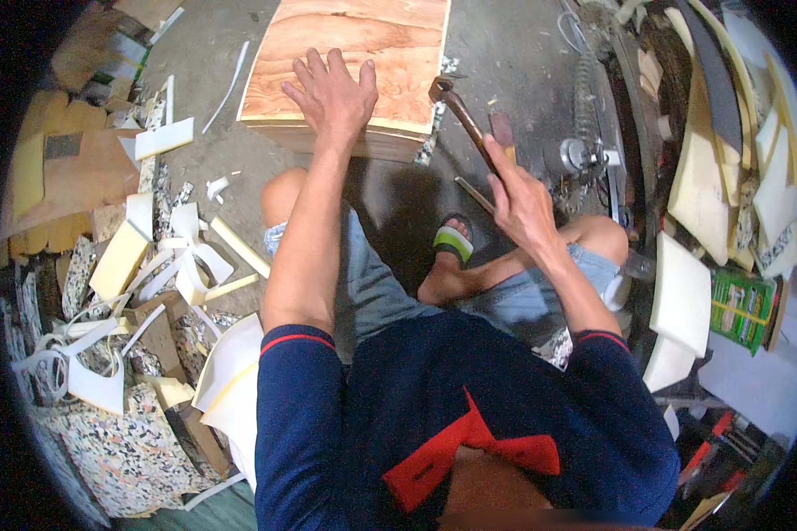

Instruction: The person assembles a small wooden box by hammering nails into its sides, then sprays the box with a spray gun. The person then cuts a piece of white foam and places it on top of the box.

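One hammer (467, 122) — in right hand (522, 203) | left hand (335, 97) — spread on wooden box (403, 53)

Smooth grained wooden box (407, 53), matt cloth shirt (390, 389); held tool (466, 121), seemingly dull metal

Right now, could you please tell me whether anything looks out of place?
Yes: foam scraps lie jumbled on the left, some overlapping, which looks untidy. The box under the left hand shows no obvious damage.
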`<state>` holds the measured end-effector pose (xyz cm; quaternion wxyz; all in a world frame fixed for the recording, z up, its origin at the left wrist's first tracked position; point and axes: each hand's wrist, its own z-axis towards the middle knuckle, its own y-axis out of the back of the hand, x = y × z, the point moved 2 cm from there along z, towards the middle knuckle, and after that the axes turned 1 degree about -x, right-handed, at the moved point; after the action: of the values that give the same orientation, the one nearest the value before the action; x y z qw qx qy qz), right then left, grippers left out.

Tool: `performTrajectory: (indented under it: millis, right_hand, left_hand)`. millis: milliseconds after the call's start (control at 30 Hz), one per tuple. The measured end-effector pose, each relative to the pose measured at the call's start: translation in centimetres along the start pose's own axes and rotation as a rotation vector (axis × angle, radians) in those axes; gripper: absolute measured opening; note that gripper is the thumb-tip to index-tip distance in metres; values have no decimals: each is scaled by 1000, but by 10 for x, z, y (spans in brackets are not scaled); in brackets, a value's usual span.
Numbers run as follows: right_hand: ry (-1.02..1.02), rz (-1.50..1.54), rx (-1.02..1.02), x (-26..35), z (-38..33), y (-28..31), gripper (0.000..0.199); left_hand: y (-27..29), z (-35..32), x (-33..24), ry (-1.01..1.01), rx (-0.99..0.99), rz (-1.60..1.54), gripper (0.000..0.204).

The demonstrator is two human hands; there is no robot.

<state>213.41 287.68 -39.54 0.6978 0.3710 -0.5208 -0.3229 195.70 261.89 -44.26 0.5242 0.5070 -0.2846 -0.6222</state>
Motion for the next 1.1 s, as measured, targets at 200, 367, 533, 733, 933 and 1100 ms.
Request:
performTrajectory:
  millis: [200,367,533,733,933,1100]
  right_hand:
    - [-69,-13,96,4,-11,-5,64]
    - [18,120,-32,18,-10,5,63]
    - [117,158,-112,36,-9,-3,64]
    - [99,-86,74,43,-7,-14,63]
    - [136,66,-17,49,10,5,63]
    - [112,82,-48,57,51,9,60]
  left_hand:
    - [-7,-3,0,-18,-127,80,60]
    - [-7,-4,4,-11,-95,-16,56]
    - [-6,-5,4,14,-74,-36,49]
    - [-3,-8,7,20,-125,-62,47]
    - [3,-13,6,-5,-115,-188,40]
    - [6,0,26,-11,-57,-524,40]
